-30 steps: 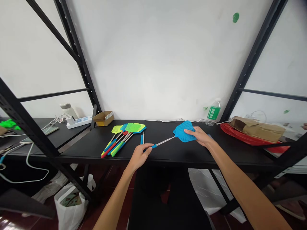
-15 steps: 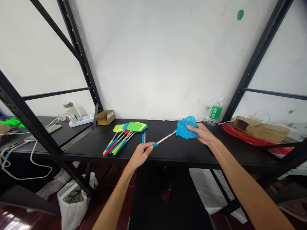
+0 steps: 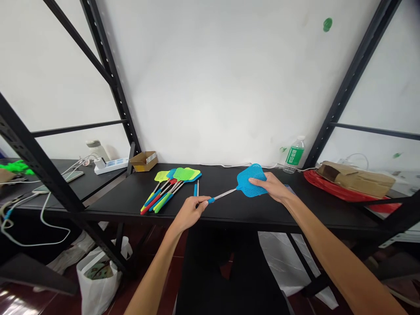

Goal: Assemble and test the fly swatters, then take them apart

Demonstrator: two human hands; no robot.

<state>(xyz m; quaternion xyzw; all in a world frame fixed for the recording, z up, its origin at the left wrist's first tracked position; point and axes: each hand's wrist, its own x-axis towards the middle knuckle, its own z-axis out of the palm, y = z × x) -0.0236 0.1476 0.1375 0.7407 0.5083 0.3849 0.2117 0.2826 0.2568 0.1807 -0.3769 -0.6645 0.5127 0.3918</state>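
Both of my hands hold a blue fly swatter (image 3: 246,180) above the black table (image 3: 226,214). My left hand (image 3: 190,212) is closed around its blue handle, most of which the fingers hide. My right hand (image 3: 273,185) pinches the right side of the perforated head, thumb on top. A bare metal rod joins head and handle. Left of my left hand lies a pile of fly swatters (image 3: 170,188) in green, yellow, blue and red, heads toward the wall. Just beyond my left hand, a short blue and silver stick (image 3: 196,189) lies on the table.
A small cardboard box (image 3: 143,161) sits at the table's back left, near a power strip (image 3: 111,165). At the back right stands a clear bottle (image 3: 294,155) with a green label. Brown paper packaging (image 3: 357,178) rests on something red (image 3: 311,178). Black metal posts (image 3: 351,83) frame both sides.
The swatter's head and my right hand have moved slightly left and down, and the rod looks shorter between head and handle. My left hand has barely shifted, still holding the handle.
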